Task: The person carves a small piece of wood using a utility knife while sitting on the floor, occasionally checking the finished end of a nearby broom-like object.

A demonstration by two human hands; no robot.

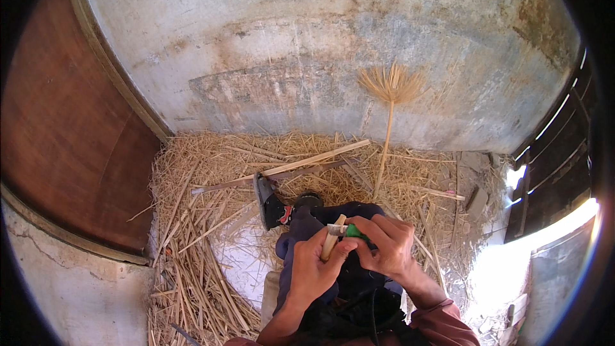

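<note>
Above my lap, my left hand is closed round a short pale piece of wood or bamboo, which stands tilted with its upper end out of the fist. My right hand grips the green handle of a small bladed tool. Its short grey metal blade lies across the upper part of the wood piece and seems to touch it. Both hands are close together, with the left thumb near the handle. The fingers partly hide the handle and the lower end of the wood.
Straw and shavings cover the floor. Long split strips are heaped at the left. A long pale stick lies beyond my shoe. A straw broom leans against the stained wall. At the far left is a brown door.
</note>
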